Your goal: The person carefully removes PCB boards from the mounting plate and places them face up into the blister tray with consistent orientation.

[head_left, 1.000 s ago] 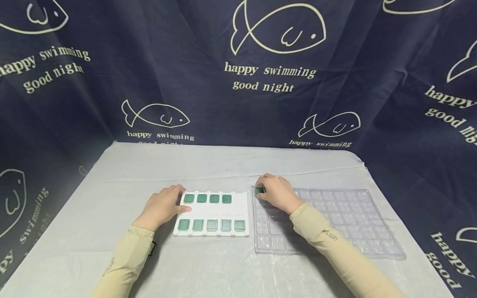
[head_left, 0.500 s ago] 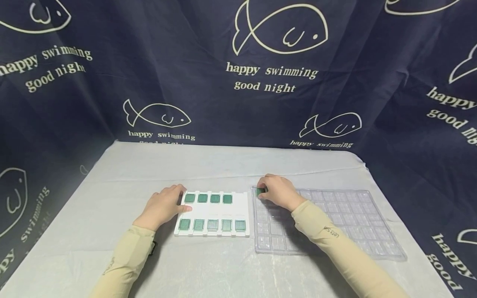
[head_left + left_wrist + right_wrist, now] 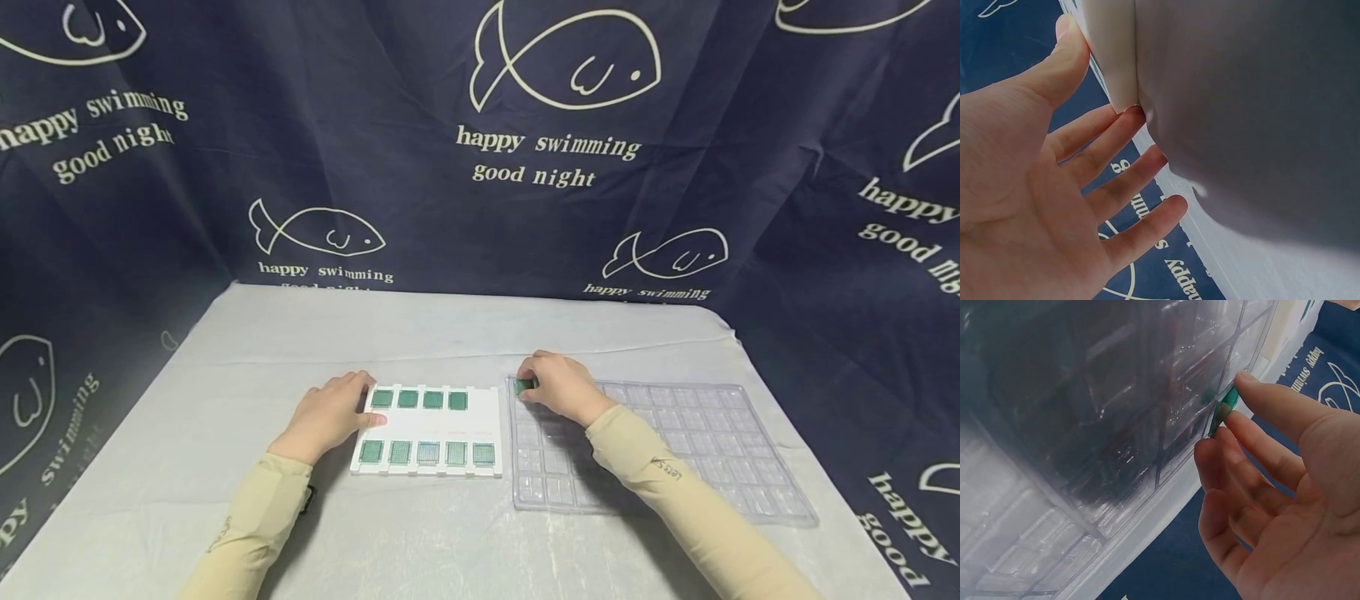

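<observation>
My left hand [image 3: 326, 419] grips the left end of a flat white rack [image 3: 435, 426], its thumb lying on top and its fingertips at the edge. Green circuit boards sit in the rack in two rows, a far row [image 3: 407, 399] and a near row [image 3: 428, 452]. To the right, my right hand [image 3: 567, 388] pinches a small green circuit board [image 3: 1225, 406] between thumb and fingers. That board is over the far left corner compartment of a clear plastic tray [image 3: 555, 506]. In the right wrist view the board stands tilted, its lower edge close to the tray.
The clear tray is divided into many small compartments and lies just right of the white rack, with a narrow gap between. A white cloth [image 3: 420, 542] covers the table. Dark blue curtains [image 3: 420, 242] with fish prints surround the back and sides.
Both hands have stayed almost in place, the left on the rack and the right at the tray's corner with the board. The whole head view has shifted very slightly.
</observation>
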Demonstrator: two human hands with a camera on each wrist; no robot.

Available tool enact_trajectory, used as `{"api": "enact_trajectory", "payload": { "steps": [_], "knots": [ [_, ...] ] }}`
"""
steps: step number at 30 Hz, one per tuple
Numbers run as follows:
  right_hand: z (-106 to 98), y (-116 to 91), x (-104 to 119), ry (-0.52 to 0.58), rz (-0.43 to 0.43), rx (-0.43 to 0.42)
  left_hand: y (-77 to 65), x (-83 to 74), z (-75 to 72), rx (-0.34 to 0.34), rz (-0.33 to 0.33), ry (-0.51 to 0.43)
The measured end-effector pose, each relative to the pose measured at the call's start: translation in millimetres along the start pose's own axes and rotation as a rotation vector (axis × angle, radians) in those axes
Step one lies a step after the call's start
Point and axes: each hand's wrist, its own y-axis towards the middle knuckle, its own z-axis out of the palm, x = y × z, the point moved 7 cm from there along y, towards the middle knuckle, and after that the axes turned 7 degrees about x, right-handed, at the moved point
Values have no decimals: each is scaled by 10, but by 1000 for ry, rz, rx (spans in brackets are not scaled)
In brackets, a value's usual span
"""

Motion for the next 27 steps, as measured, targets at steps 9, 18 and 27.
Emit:
{"api": "enact_trajectory", "payload": {
  "steps": [9, 18, 27],
  "knots": [
    [27, 14, -23, 12, 9, 4, -1, -12, -6, -5, 8, -1],
    [18, 13, -6, 0, -4, -1, 8, 18, 5, 1, -2, 5],
    [20, -22, 32, -37, -25, -30, 10, 21, 10, 0, -3, 3]
  ]
}}
